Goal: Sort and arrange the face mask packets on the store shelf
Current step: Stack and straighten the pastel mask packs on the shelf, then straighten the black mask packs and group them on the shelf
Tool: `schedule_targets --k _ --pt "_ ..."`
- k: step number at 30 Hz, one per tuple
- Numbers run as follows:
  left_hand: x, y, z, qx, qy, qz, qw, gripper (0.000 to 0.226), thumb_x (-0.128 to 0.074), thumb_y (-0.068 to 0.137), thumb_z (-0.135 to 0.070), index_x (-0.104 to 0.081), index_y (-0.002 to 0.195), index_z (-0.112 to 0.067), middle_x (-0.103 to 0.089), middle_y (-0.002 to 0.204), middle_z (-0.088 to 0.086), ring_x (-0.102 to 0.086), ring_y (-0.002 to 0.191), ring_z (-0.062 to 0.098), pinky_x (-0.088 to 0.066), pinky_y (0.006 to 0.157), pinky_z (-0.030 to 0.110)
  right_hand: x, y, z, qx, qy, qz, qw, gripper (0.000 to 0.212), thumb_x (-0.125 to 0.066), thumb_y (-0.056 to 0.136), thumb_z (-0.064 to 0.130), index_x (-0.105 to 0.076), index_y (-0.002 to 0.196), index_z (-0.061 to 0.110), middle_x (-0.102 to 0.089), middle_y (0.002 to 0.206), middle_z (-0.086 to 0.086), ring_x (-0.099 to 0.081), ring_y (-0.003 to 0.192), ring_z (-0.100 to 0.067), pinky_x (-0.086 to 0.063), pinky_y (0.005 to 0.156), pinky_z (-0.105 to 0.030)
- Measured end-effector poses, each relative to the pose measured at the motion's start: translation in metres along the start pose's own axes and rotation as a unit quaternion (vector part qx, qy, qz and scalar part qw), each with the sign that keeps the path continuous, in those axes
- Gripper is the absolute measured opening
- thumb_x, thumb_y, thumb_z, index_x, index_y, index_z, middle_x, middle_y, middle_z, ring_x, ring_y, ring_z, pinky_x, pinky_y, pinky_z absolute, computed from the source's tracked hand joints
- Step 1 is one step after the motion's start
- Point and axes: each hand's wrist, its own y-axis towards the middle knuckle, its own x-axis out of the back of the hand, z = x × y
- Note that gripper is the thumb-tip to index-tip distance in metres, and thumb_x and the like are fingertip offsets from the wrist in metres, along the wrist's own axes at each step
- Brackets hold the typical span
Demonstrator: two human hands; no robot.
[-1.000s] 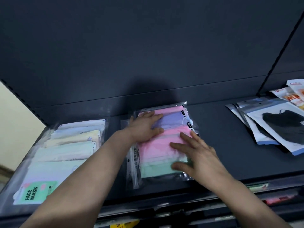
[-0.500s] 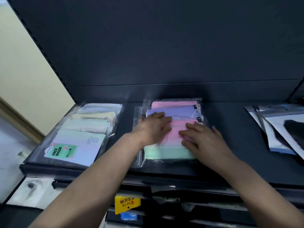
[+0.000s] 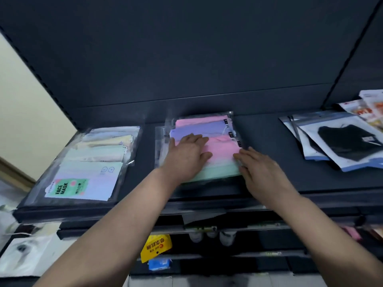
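Observation:
A stack of clear packets with pink, purple and green masks (image 3: 222, 149) lies in the middle of the dark shelf (image 3: 261, 146). My left hand (image 3: 186, 156) rests flat on its left half, fingers straight. At the stack's right edge my right hand (image 3: 260, 169) touches it with spread fingers. A second stack of pale pastel packets (image 3: 93, 160), its front one labelled FACE MASK, lies at the shelf's left end. Several packets with black masks (image 3: 342, 141) are fanned out at the right.
Orange and white packets (image 3: 371, 106) lie at the far right behind a dark upright. The shelf's back panel rises right behind the stacks. Below the front edge hang a yellow price tag (image 3: 156, 247) and lower shelves with more goods.
The view has swung, bringing the lower shelves into sight. My right hand has slid from the top of the stack to its right edge. My left hand stays pressed on the stack.

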Motion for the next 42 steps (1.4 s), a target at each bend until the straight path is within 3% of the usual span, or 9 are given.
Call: schedule_targets --k 3,9,12,18,22,26,32,37,42 --pt "0.001 0.004 -0.016 -0.011 -0.021 0.013 1.0 0.052 -0.037 0.101 -0.043 -0.033 0.148 -0.024 -0.029 0.158 -0.002 -0.02 0.147 0.02 -0.012 0.116 0.059 0.01 -0.016 -0.008 -0.026 0.008 -0.019 0.999 0.039 -0.049 0.094 0.019 -0.053 0.133 0.021 -0.047 0.144 0.0 -0.032 0.14 -0.017 -0.032 0.111 -0.043" --pt "-0.006 0.006 -0.062 -0.066 -0.049 -0.027 0.996 0.033 -0.043 0.099 -0.033 -0.058 0.126 -0.023 -0.055 0.136 0.0 -0.044 0.129 0.023 -0.028 0.111 0.053 0.042 -0.043 -0.035 -0.059 -0.051 -0.008 0.997 0.041 -0.048 0.095 0.026 -0.049 0.136 0.022 -0.041 0.148 0.001 -0.025 0.143 -0.016 -0.027 0.114 -0.038" --pt "-0.009 0.013 -0.088 -0.089 -0.038 -0.02 0.995 0.03 -0.046 0.097 -0.03 -0.06 0.122 -0.023 -0.056 0.131 0.001 -0.044 0.127 0.022 -0.025 0.112 0.051 0.055 -0.048 -0.058 -0.074 -0.045 -0.012 0.996 0.041 -0.049 0.095 0.025 -0.05 0.135 0.023 -0.041 0.148 0.002 -0.025 0.143 -0.016 -0.028 0.114 -0.038" --pt "-0.01 0.055 -0.16 -0.125 -0.049 -0.02 0.991 0.035 -0.051 0.096 -0.03 -0.058 0.128 -0.018 -0.058 0.132 0.004 -0.049 0.126 0.025 -0.037 0.106 0.04 0.083 -0.053 -0.134 -0.1 -0.031 -0.037 0.994 0.04 -0.052 0.093 0.022 -0.053 0.133 0.022 -0.044 0.146 0.001 -0.026 0.143 -0.017 -0.029 0.113 -0.04" --pt "-0.015 0.089 -0.213 -0.104 -0.086 0.013 0.991 0.036 -0.05 0.098 -0.029 -0.055 0.131 -0.016 -0.055 0.135 0.005 -0.05 0.123 0.024 -0.044 0.097 0.034 0.106 -0.043 -0.193 -0.116 -0.029 -0.046 0.992 0.04 -0.049 0.095 0.022 -0.05 0.135 0.022 -0.039 0.149 0.0 -0.021 0.144 -0.016 -0.026 0.115 -0.041" --pt "-0.032 0.126 -0.253 -0.022 -0.123 0.04 0.991 0.047 -0.048 0.098 -0.038 -0.043 0.14 -0.016 -0.051 0.132 0.007 -0.049 0.12 0.028 -0.045 0.096 0.038 0.117 -0.034 -0.244 -0.109 -0.046 -0.011 0.993 0.041 -0.046 0.097 0.029 -0.046 0.138 0.023 -0.034 0.152 -0.003 -0.015 0.146 -0.022 -0.024 0.115 -0.045" --pt "-0.05 0.147 -0.285 0.011 -0.117 0.072 0.991 0.057 -0.043 0.098 -0.048 -0.029 0.149 -0.028 -0.019 0.159 0.003 -0.023 0.144 0.028 -0.024 0.115 0.037 0.119 -0.022 -0.284 -0.11 -0.041 0.032 0.993 0.055 -0.041 0.094 0.052 -0.035 0.144 0.031 -0.027 0.154 -0.006 -0.013 0.143 -0.033 -0.021 0.114 -0.045" --pt "-0.05 0.15 -0.286 0.053 -0.118 0.058 0.99 0.056 -0.049 0.093 -0.053 -0.039 0.143 -0.031 -0.034 0.152 -0.004 -0.043 0.133 0.024 -0.039 0.105 0.032 0.118 -0.016 -0.292 -0.101 0.028 0.082 0.991 0.06 -0.04 0.093 0.056 -0.027 0.147 0.032 -0.019 0.156 -0.005 -0.026 0.139 -0.025 -0.028 0.109 -0.034" --pt "-0.042 0.151 -0.279 0.095 -0.108 0.061 0.988 0.056 -0.058 0.089 -0.05 -0.043 0.14 -0.032 -0.037 0.147 -0.003 -0.044 0.131 0.021 -0.034 0.104 0.027 0.117 -0.012 -0.289 -0.088 0.027 0.09 0.992 0.063 -0.046 0.089 0.057 -0.03 0.146 0.034 -0.021 0.156 -0.003 -0.025 0.138 -0.031 -0.027 0.111 -0.04"
